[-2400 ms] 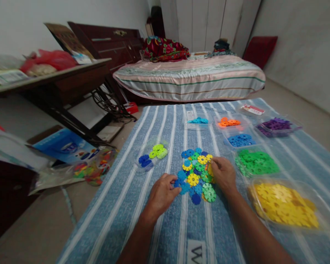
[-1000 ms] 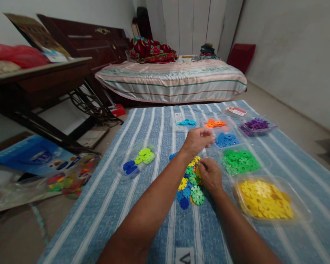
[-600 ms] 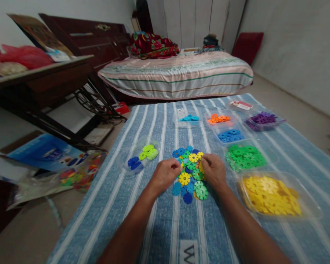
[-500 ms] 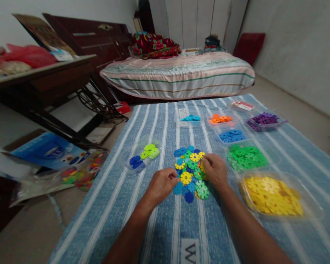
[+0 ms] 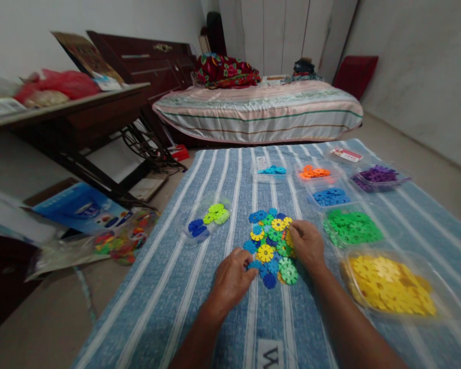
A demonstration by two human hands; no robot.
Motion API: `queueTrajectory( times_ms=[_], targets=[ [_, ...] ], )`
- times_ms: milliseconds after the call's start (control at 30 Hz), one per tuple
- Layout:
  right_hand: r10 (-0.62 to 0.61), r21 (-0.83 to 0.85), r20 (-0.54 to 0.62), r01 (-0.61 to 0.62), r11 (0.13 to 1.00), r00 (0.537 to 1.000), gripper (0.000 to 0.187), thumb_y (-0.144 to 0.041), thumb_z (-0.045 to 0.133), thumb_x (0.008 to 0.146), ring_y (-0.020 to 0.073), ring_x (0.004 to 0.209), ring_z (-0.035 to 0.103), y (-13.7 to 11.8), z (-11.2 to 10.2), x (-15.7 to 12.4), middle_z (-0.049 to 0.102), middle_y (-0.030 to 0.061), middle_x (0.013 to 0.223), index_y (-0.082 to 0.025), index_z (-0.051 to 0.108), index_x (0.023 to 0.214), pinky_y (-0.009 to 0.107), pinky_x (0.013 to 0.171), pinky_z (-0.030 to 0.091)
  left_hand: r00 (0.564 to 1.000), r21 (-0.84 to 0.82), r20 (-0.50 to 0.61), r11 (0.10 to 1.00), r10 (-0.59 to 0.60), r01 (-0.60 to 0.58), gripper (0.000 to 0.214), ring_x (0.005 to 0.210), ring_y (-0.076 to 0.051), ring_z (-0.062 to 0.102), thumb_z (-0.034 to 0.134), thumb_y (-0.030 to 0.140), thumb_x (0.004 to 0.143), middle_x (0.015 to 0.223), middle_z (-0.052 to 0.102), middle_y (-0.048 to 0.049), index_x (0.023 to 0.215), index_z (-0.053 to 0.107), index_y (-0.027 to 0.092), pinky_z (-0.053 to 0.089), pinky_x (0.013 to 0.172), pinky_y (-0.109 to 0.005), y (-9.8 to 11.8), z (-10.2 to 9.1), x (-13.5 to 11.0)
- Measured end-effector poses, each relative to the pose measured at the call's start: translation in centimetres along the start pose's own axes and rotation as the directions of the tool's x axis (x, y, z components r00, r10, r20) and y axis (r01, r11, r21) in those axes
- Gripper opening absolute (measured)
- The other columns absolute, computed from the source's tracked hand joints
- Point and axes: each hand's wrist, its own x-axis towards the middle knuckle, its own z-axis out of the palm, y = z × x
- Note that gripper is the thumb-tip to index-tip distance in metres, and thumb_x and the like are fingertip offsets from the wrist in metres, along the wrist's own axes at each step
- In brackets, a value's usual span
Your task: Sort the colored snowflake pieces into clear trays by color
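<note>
A loose pile of notched plastic snowflake discs [image 5: 265, 253] in yellow, green and blue lies on the striped cloth between my hands. My left hand [image 5: 232, 282] is at the pile's near left edge, thumb and fingers closed on a blue disc [image 5: 254, 265]. On the pile's right side is my right hand [image 5: 309, 247], its fingers curled in against a yellow disc [image 5: 289, 238]. Whatever sits between those fingertips is hidden. Left of the pile, a clear tray [image 5: 184, 233] contains dark blue discs [image 5: 197, 228] and lime green discs [image 5: 217, 213].
Clear tubs of yellow [image 5: 392, 284], green [image 5: 351, 226], blue [image 5: 330, 197], purple [image 5: 378, 174], orange [image 5: 314, 172] and light blue discs [image 5: 272, 170] stand to the right and back. A red-and-white card [image 5: 347, 155] lies at the far right. Beyond the cloth-covered surface [image 5: 157, 287] is a bed [image 5: 261, 115].
My left hand has come down and nearer to me, onto a blue disc at the pile's edge. My right hand stays beside the pile. The whole view has shifted slightly.
</note>
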Motion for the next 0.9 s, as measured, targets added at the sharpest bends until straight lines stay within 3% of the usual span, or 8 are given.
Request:
queueTrajectory(
  times_ms=[67, 233, 533, 667, 900],
  targets=[
    [0.003, -0.003, 0.014, -0.003, 1.0, 1.0, 0.029, -0.036, 0.046, 0.085, 0.0226, 0.086, 0.058, 0.0, 0.1, 0.0, 0.069, 0.0064, 0.085, -0.02, 0.069, 0.079, 0.037, 0.083, 0.04, 1.0, -0.121, -0.003, 0.992, -0.03, 0.03, 0.007, 0.067, -0.014, 0.052, 0.06, 0.023, 0.07, 0.068, 0.052, 0.0023, 0.066, 0.055, 0.02, 0.038, 0.063, -0.025, -0.3, 0.1, 0.0],
    [-0.007, 0.015, 0.022, 0.006, 1.0, 1.0, 0.027, -0.035, 0.047, 0.085, 0.0223, 0.086, 0.058, -0.1, 0.3, 0.0, 0.069, 0.0061, 0.086, -0.02, 0.068, 0.081, 0.036, 0.082, 0.04, 0.986, -0.407, 0.111, 0.899, -0.128, 0.163, 0.012, 0.052, -0.012, 0.049, 0.058, 0.03, 0.072, 0.052, 0.047, 0.0061, 0.068, 0.054, 0.02, 0.036, 0.053, -0.024, -0.3, -0.6, 0.5],
    [-0.031, 0.066, -0.008, 0.031, 0.997, 0.999, 0.022, -0.033, 0.049, 0.086, 0.0218, 0.085, 0.059, -0.5, 0.6, -0.1, 0.069, 0.0047, 0.084, -0.021, 0.066, 0.079, 0.036, 0.081, 0.042, 0.982, -0.487, 0.112, 0.853, -0.152, 0.188, 0.015, 0.044, -0.01, 0.051, 0.063, 0.031, 0.065, 0.047, 0.055, 0.0047, 0.068, 0.057, 0.018, 0.035, 0.045, -0.02, 1.0, -2.1, 4.1],
    [-0.039, 0.085, -0.019, 0.041, 0.996, 0.999, 0.022, -0.033, 0.05, 0.087, 0.0216, 0.084, 0.059, -0.6, 0.8, -0.2, 0.069, 0.0048, 0.084, -0.022, 0.067, 0.08, 0.036, 0.081, 0.042, 0.991, -0.565, 0.005, 0.817, -0.131, 0.11, 0.02, 0.042, -0.009, 0.049, 0.069, 0.033, 0.063, 0.047, 0.056, 0.0037, 0.069, 0.058, 0.017, 0.036, 0.043, -0.019, 3.0, -2.2, 8.5],
    [-0.017, 0.095, -0.012, 0.018, 0.995, 1.0, 0.022, -0.034, 0.049, 0.087, 0.022, 0.082, 0.059, -0.4, 1.0, -0.2, 0.069, 0.0051, 0.084, -0.022, 0.067, 0.081, 0.036, 0.079, 0.043, 0.973, -0.64, -0.177, 0.768, -0.151, 0.003, 0.022, 0.049, -0.01, 0.058, 0.075, 0.024, 0.063, 0.056, 0.059, 0.0022, 0.069, 0.056, 0.016, 0.041, 0.046, -0.019, 10.9, -4.8, 20.5]
  ],
)
